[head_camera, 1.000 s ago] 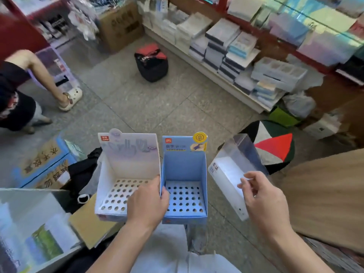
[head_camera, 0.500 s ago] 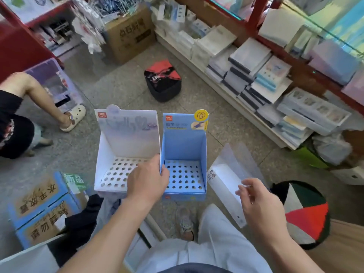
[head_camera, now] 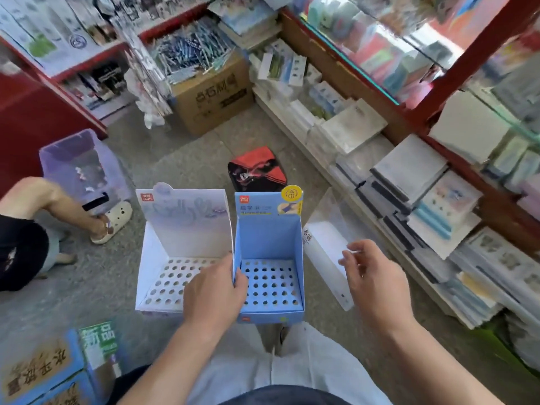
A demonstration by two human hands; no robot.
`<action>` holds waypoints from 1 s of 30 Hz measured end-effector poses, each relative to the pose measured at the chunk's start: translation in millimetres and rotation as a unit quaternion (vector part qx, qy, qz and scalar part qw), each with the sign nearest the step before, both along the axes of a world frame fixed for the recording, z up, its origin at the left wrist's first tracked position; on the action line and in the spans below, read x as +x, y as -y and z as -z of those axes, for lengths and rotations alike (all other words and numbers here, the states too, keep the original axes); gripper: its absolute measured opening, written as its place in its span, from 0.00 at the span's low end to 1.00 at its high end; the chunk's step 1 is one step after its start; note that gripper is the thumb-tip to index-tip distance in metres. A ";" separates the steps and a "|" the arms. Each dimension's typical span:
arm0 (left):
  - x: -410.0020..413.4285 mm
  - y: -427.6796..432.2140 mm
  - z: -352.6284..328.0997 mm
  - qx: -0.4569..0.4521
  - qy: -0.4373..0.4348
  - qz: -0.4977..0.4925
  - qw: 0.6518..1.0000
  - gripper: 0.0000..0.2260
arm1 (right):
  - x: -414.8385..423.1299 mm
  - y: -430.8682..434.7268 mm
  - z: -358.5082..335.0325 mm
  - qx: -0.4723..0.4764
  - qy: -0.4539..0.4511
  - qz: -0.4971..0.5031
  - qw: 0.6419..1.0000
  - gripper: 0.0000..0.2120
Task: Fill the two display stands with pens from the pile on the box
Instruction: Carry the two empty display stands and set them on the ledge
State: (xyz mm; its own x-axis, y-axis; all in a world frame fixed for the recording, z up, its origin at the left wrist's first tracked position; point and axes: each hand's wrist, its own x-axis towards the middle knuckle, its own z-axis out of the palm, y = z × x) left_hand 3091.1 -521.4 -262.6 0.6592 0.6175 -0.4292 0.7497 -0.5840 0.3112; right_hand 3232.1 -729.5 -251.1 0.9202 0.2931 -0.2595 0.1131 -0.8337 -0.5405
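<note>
Pinching left edge of blue stand [head_camera: 268, 235] plus white stand [head_camera: 181, 238] (walls touching) in left hand [head_camera: 213, 290]; gripping clear sleeve [head_camera: 321, 244] just right, in right hand [head_camera: 377, 285]; open floor [head_camera: 190, 159] beyond.

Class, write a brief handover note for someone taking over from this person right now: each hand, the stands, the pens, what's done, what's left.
Left hand pinches the touching side walls of the white cardboard display stand and the blue cardboard display stand.
Right hand holds a clear plastic cover beside the blue stand.
The blue pen pile lies on the brown cardboard box ahead.
Done: nothing; both stands' holes are empty. Left: fill both.
</note>
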 end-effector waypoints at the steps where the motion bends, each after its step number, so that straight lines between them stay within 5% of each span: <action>1: 17.2 -13.1 -1.8 0.000 0.002 -0.004 1.000 0.08 | 22.2 -16.4 -1.4 -0.001 0.002 -0.005 1.000 0.04; 17: 290.8 -272.9 12.1 0.014 0.025 0.037 0.999 0.07 | 247.3 -239.9 8.5 -0.064 -0.024 0.017 0.997 0.05; 30: 543.4 -369.6 77.6 0.010 -0.030 0.047 0.998 0.12 | 517.8 -345.3 74.6 -0.037 -0.067 0.005 0.997 0.02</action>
